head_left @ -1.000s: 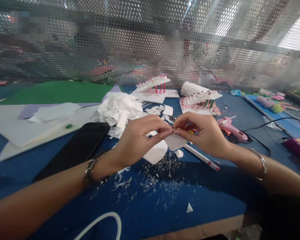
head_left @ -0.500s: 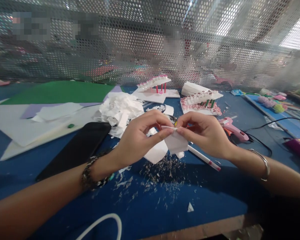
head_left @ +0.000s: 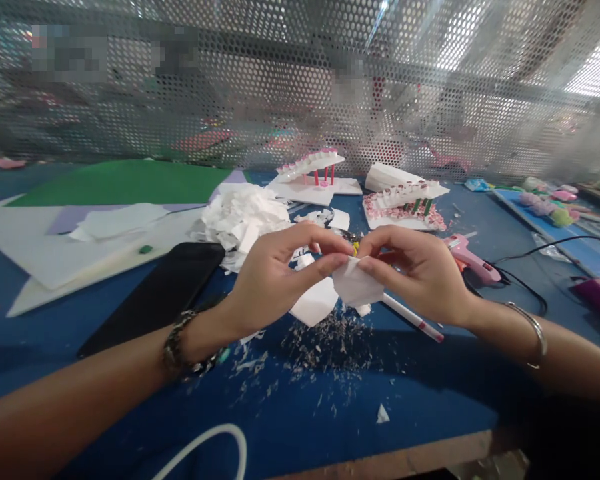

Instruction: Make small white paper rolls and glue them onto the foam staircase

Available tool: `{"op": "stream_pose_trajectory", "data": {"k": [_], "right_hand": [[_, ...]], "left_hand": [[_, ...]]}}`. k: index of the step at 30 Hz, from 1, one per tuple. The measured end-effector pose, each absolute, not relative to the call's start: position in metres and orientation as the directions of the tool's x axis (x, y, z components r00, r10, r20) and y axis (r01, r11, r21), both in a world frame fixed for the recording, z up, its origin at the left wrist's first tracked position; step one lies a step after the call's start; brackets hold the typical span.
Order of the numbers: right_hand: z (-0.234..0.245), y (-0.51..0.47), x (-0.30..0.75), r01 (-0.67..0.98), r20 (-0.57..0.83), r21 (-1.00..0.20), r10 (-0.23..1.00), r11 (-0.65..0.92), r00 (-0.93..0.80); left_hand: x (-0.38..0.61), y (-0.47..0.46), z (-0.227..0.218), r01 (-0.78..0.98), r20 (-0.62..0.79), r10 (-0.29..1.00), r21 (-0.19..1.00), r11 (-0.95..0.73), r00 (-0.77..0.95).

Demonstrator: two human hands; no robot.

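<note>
Fingers (head_left: 325, 237) of the left hand (head_left: 275, 273) and the right hand (head_left: 420, 273) are pinching, from both sides, the upper edge of a small, white, paper-like piece with angular outline (head_left: 359, 287). It is hanging between the two hands, toward the near side of their tips, and neither hand is lying clearly closer to it. Its pinched edge is running left to right; its longer axis is not showing clearly. Just left, a smooth, white, many-sided flat piece (head_left: 314, 303) is lying on the blue, matte table (head_left: 305, 427). On the right, a slim, white stick with a pink band (head_left: 413, 317) is pointing toward the near right. Nearer, pale, flaky scraps (head_left: 325, 348) are lying scattered, and farther left a soft, crumpled white heap (head_left: 245, 215) is rising.
</note>
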State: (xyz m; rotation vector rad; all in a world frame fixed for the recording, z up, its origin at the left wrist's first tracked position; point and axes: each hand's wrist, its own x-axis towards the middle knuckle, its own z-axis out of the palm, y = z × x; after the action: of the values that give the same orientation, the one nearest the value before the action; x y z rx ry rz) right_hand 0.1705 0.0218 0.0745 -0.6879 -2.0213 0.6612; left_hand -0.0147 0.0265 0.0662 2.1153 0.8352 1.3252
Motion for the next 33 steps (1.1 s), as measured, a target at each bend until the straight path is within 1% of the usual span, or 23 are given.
{"op": "stream_pose_trajectory", "data": {"k": [3, 5, 7, 10, 16, 21, 24, 28, 30, 33], "right_hand": [[0.075, 0.020, 0.171, 0.187, 0.567, -0.696, 0.691, 0.693, -0.447], [0.074, 0.018, 0.170, 0.177, 0.570, -0.703, 0.694, 0.689, -0.440], [0.073, 0.017, 0.170, 0.172, 0.580, -0.698, 0.690, 0.695, -0.433], [0.070, 0.018, 0.168, 0.172, 0.596, -0.688, 0.685, 0.705, -0.420], [0.066, 0.020, 0.166, 0.216, 0.613, -0.666, 0.688, 0.714, -0.388], [0.064, 0.018, 0.166, 0.224, 0.652, -0.629, 0.662, 0.744, -0.370], [0.064, 0.018, 0.165, 0.222, 0.677, -0.602, 0.638, 0.767, -0.366], [0.064, 0.017, 0.165, 0.209, 0.697, -0.593, 0.626, 0.777, -0.350], [0.064, 0.016, 0.166, 0.214, 0.705, -0.579, 0.615, 0.787, -0.354], [0.063, 0.015, 0.166, 0.220, 0.726, -0.534, 0.576, 0.816, -0.375]], "left_hand": [[-0.011, 0.025, 0.063, 0.062, 0.472, 0.830, 0.858, -0.510, 0.297], [-0.008, 0.024, 0.060, -0.042, 0.392, 0.865, 0.916, -0.399, 0.313], [-0.006, 0.023, 0.057, -0.097, 0.351, 0.878, 0.936, -0.338, 0.326], [-0.005, 0.021, 0.054, -0.102, 0.380, 0.869, 0.925, -0.367, 0.318], [-0.005, 0.016, 0.057, 0.052, 0.433, 0.867, 0.887, -0.458, 0.247], [-0.005, 0.012, 0.062, 0.165, 0.450, 0.861, 0.854, -0.493, 0.239], [-0.005, 0.009, 0.064, 0.238, 0.477, 0.841, 0.812, -0.532, 0.255], [-0.007, 0.007, 0.064, 0.232, 0.551, 0.783, 0.753, -0.615, 0.287], [-0.008, 0.007, 0.063, 0.214, 0.559, 0.778, 0.754, -0.621, 0.287], [-0.009, 0.008, 0.063, 0.199, 0.530, 0.797, 0.781, -0.592, 0.291]]}}
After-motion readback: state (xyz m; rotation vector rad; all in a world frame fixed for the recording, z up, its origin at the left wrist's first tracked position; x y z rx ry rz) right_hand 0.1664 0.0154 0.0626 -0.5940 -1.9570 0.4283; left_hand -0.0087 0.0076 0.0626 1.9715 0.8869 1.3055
